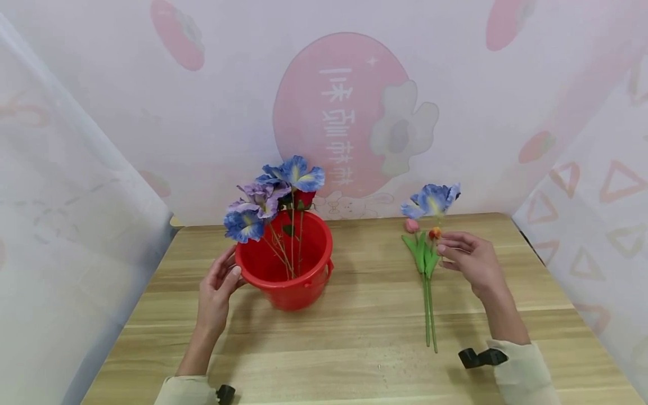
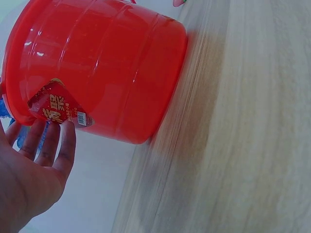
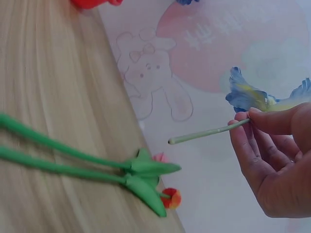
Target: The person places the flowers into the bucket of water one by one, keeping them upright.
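There are one bucket [image 1: 288, 296], two tulips [image 1: 422, 253], one rose [image 1: 305, 198], one purple flower [image 1: 264, 198] and at least three blue flowers [image 1: 431, 201].

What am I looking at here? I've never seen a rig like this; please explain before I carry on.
No robot here, just a person's two bare hands. The head picture comes from a camera worn on the head; the other two, from one on each wrist. On the wood-grain table is a red bucket holding blue, purple and red flowers; two tulips, one pink, one orange, lie to its right. The left hand touches the bucket near its rim. The right hand pinches another blue flower by its stem, in the air.
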Tool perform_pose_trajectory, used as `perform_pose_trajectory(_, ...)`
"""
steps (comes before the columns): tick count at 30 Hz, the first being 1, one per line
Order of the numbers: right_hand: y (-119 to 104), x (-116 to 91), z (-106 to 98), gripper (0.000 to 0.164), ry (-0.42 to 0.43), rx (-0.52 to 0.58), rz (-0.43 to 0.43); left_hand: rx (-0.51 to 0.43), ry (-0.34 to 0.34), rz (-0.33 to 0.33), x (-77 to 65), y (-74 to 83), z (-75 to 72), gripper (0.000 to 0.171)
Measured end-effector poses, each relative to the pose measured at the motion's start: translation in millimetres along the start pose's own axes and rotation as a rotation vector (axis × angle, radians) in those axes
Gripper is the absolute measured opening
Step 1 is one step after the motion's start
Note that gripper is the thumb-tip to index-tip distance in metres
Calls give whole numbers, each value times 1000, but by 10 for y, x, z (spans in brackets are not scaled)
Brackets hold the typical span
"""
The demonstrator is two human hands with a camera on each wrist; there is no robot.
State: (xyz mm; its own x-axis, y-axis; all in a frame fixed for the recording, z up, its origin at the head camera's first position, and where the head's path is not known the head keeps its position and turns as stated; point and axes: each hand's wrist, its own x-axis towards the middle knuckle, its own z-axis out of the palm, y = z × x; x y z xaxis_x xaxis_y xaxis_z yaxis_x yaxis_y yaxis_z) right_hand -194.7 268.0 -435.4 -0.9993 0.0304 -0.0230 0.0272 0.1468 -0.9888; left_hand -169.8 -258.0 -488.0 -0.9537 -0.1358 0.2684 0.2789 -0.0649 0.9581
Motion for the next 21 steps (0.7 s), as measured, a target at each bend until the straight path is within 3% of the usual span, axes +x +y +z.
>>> perform_pose_trajectory(11, -356, 31, 392, 50, 10, -2, -69, 14, -6, 0, 13, -4, 2, 49)
perform_pose_trajectory(21, -683, 126, 821, 41, -37, 101, -151, 15, 1, -6, 4, -9, -2, 49)
